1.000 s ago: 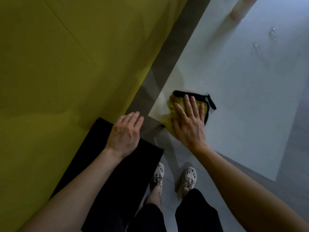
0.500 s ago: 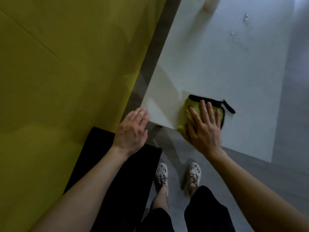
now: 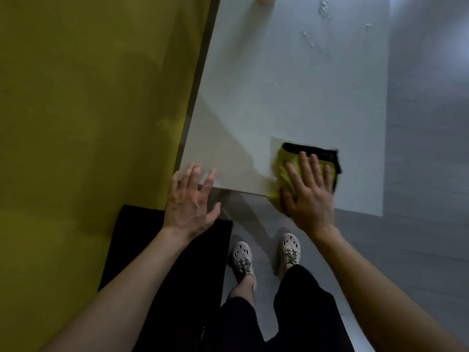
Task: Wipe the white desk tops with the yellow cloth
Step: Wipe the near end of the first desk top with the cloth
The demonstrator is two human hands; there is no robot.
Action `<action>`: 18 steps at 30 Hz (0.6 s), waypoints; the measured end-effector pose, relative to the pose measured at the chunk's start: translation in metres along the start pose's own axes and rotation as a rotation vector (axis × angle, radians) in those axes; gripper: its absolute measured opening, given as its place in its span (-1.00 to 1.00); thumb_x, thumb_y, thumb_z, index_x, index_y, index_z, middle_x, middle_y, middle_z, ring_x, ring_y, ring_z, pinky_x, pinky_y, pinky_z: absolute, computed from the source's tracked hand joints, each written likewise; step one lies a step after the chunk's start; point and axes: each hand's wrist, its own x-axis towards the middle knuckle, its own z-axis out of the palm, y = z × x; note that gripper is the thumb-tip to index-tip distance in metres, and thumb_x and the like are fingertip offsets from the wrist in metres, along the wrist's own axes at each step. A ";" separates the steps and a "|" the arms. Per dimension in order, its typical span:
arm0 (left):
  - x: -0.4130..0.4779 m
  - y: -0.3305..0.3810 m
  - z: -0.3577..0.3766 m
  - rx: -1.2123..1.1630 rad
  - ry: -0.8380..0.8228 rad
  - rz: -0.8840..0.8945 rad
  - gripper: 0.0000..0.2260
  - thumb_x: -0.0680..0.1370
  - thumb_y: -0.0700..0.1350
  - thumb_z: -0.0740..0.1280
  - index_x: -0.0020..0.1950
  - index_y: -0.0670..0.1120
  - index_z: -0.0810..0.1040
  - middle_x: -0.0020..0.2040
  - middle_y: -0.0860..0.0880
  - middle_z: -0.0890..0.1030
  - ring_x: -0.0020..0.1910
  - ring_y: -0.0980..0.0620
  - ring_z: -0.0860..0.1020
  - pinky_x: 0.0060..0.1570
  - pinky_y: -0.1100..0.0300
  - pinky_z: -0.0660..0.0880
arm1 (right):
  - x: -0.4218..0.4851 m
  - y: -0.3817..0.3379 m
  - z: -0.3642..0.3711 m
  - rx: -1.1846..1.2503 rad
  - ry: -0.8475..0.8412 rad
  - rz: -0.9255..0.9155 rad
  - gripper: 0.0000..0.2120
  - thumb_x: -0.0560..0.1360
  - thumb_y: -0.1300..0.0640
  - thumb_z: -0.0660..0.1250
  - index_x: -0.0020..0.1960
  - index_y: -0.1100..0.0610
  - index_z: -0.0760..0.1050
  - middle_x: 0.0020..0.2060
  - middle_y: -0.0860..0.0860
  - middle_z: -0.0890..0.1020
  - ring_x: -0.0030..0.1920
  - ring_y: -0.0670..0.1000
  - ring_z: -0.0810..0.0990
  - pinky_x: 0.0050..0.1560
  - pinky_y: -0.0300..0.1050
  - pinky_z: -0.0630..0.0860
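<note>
The left grip point(image 3: 190, 201), fingers spread, holds nothing by the table's point(image 3: 279, 85) near left corner. The right grip point(image 3: 308, 196), fingers flat and splayed, presses the yellow cloth point(image 3: 283, 163) at the near edge and hides most of it. The far wet marks point(image 3: 308, 41) are blurred.

We can read no txt, labels, brands, nos. or signs here; yellow cloth point(image 3: 285, 160), white desk top point(image 3: 279, 85) & shoes point(image 3: 241, 257) show nothing legible.

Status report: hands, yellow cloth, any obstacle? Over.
Right hand flat on yellow black-edged cloth, near edge of white desk top. Left hand open, empty. Shiny spots at far end.
</note>
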 end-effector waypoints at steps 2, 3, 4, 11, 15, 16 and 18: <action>0.011 0.021 0.003 -0.012 0.025 0.084 -0.25 0.60 0.29 0.27 0.75 0.05 0.22 0.71 -0.25 0.20 0.72 -0.28 0.16 0.63 -0.32 0.18 | -0.021 0.035 -0.009 0.000 0.037 0.313 -0.36 0.61 -0.14 0.23 0.66 0.00 0.38 0.74 0.12 0.13 0.75 0.22 0.03 0.62 0.49 0.07; 0.016 0.031 0.004 -0.039 0.046 0.097 -0.28 0.63 0.28 0.23 0.76 0.07 0.20 0.74 -0.23 0.16 0.74 -0.25 0.13 0.65 -0.31 0.16 | -0.021 0.026 -0.004 0.018 0.057 0.440 -0.35 0.58 -0.11 0.26 0.65 0.01 0.39 0.74 0.14 0.14 0.74 0.23 0.04 0.61 0.51 0.06; 0.022 0.041 0.004 -0.073 0.070 0.086 -0.32 0.66 0.25 0.21 0.75 0.07 0.20 0.74 -0.21 0.17 0.74 -0.23 0.13 0.65 -0.30 0.15 | -0.015 0.002 0.002 0.027 0.085 0.502 -0.33 0.56 -0.10 0.29 0.65 0.01 0.40 0.73 0.16 0.15 0.74 0.26 0.06 0.60 0.53 0.05; 0.070 0.070 0.010 -0.132 0.245 0.048 -0.50 0.72 0.11 0.15 0.63 -0.04 0.42 0.65 -0.22 0.38 0.65 -0.26 0.34 0.56 -0.33 0.28 | 0.011 -0.073 0.013 0.114 0.016 0.085 -0.37 0.68 -0.18 0.24 0.72 -0.09 0.26 0.75 0.13 0.05 0.76 0.21 -0.08 0.65 0.44 0.01; 0.111 0.103 0.001 -0.104 -0.001 0.131 -0.32 0.65 0.33 0.05 0.71 0.06 0.31 0.74 -0.22 0.17 0.74 -0.22 0.12 0.69 -0.28 0.05 | -0.046 0.034 -0.008 0.031 0.039 0.352 -0.36 0.68 -0.20 0.22 0.72 -0.11 0.23 0.76 0.09 0.02 0.76 0.17 -0.08 0.68 0.40 0.01; 0.121 0.111 -0.002 -0.104 -0.069 0.134 -0.23 0.60 0.42 0.02 0.75 0.10 0.22 0.77 -0.21 0.04 0.77 -0.20 -0.01 0.71 -0.27 -0.05 | -0.051 0.055 -0.015 0.006 0.028 0.389 -0.37 0.68 -0.21 0.20 0.72 -0.11 0.23 0.76 0.08 0.02 0.76 0.16 -0.08 0.68 0.40 0.01; 0.141 0.126 -0.006 -0.108 -0.220 0.074 -0.02 0.48 0.60 0.02 0.79 0.17 -0.11 0.77 -0.15 -0.31 0.74 -0.17 -0.35 0.69 -0.25 -0.27 | -0.031 0.086 -0.020 -0.025 -0.058 0.384 -0.35 0.67 -0.24 0.12 0.73 -0.13 0.19 0.77 0.07 -0.01 0.76 0.12 -0.11 0.69 0.38 -0.02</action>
